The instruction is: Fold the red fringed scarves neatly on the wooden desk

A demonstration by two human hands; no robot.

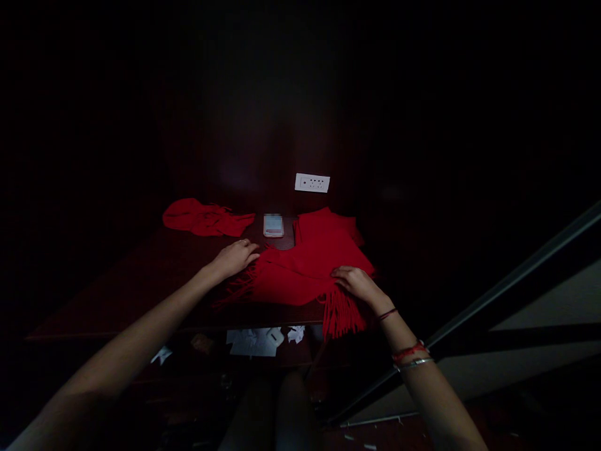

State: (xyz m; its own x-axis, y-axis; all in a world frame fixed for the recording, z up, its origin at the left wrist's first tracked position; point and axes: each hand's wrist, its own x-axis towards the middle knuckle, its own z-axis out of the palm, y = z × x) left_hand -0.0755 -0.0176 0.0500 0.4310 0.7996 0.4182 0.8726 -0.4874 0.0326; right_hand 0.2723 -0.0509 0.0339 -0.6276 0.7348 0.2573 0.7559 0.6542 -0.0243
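A red fringed scarf [300, 266] lies across a dark table, with tassels at both its left and right ends. At its upper left edge is my left hand [236, 257], fingers stretched out over the fringe there; I see no cloth gripped in them. My right hand [357, 282] is closed on the near right part of the scarf, just above the tassels that hang over the table's front edge. More red cloth [323, 219] lies folded behind the scarf, partly covered by it.
Another bunched red cloth [201, 218] lies at the back left of the dark table [141, 288]. A phone-like device with a lit face [273, 225] is at the back. Above it is a white wall socket [312, 183]. White papers [253, 342] lie on a lower shelf.
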